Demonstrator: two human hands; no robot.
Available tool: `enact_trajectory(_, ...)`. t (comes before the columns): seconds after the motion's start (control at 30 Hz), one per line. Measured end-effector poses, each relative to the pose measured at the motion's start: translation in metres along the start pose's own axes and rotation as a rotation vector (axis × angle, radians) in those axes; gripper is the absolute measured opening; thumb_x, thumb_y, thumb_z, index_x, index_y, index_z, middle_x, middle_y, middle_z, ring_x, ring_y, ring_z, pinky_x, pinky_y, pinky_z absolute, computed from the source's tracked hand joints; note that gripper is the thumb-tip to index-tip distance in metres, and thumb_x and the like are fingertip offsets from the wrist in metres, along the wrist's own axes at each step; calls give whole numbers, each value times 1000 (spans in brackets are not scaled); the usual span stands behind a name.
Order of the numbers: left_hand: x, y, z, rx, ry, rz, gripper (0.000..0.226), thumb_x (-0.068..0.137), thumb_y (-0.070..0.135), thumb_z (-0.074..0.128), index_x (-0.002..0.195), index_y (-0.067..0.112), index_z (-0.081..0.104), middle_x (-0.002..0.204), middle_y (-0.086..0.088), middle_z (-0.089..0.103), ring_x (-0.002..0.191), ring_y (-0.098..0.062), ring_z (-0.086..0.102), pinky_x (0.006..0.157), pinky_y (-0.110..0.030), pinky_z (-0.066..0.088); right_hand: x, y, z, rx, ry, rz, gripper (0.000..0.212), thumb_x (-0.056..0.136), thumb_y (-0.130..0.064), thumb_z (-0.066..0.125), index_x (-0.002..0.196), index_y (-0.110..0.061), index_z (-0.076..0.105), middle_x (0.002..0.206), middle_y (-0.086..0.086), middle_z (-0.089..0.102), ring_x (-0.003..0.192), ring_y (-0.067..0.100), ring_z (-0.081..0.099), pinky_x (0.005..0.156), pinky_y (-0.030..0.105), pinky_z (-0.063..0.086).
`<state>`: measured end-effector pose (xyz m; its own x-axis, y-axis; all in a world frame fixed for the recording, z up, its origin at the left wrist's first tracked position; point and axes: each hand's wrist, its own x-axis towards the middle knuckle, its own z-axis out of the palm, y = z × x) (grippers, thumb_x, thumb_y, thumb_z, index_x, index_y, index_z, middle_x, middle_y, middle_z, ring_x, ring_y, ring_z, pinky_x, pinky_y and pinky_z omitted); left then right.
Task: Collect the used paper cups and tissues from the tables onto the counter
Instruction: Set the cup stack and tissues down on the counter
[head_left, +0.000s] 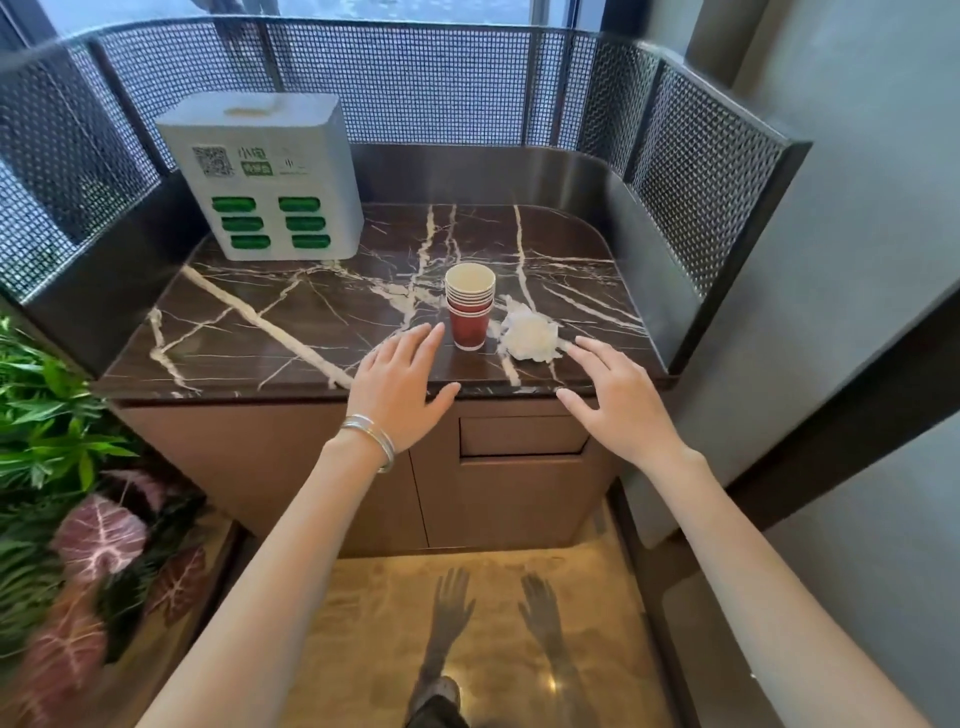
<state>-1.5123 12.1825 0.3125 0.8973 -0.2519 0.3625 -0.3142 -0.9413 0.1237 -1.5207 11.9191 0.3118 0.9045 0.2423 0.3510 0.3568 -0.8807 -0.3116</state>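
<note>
Our fingers are straight and loosely spread on both sides, holding nothing: the left hand (400, 387) hovers over the front edge of the counter (270, 332) with its fingertips just short of the stack of red paper cups (469, 305), and the right hand (621, 400) hovers a little to the right, its fingertips near the crumpled tissues (530, 332). The cups stand upright, nested one in another, close to the front of the dark marble top, and the tissues lie in a white wad just beside them on the right. Further back on the left sits a white charging station (270, 176) with green slots; potted plants (62, 467) stand on the floor to our left. We judge the delivery done for this load, since cups and tissues already rest on the counter; whether more remain on the tables we cannot tell, as no table shows here.
</note>
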Motion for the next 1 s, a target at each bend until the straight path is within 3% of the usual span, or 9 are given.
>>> enact_trajectory(0.5,149,-40,81,-228,-118,-93,88,80,55,59,146,17,15,152,-8,22,136,-27,24,108,-45,31,130,55,109,67,-135,156,67,83,-36,65,139,-13,37,146,6,36,136,21,28,110,34,22)
enact_trajectory(0.7,161,-42,111,-269,-52,-58,87,77,53,63,143,11,24,148,-10,28,132,-29,32,92,-46,45,161,82,143,100,-308,131,77,78,-39,69,143,-18,31,151,5,26,141,23,15,114,40,17)
enact_trajectory(0.83,159,-39,117,-304,-2,-41,82,77,43,67,140,7,28,147,-15,29,129,-34,35,89,-46,46,153,91,159,157,-360,119,63,80,-31,69,136,-22,43,147,1,34,136,19,28,108,37,30)
enact_trajectory(1.0,139,-34,112,-309,26,-116,88,79,38,67,145,9,16,152,-11,18,137,-28,24,101,-41,37,123,92,161,230,-143,61,38,76,-8,70,113,-10,63,120,8,59,114,25,51,98,33,39)
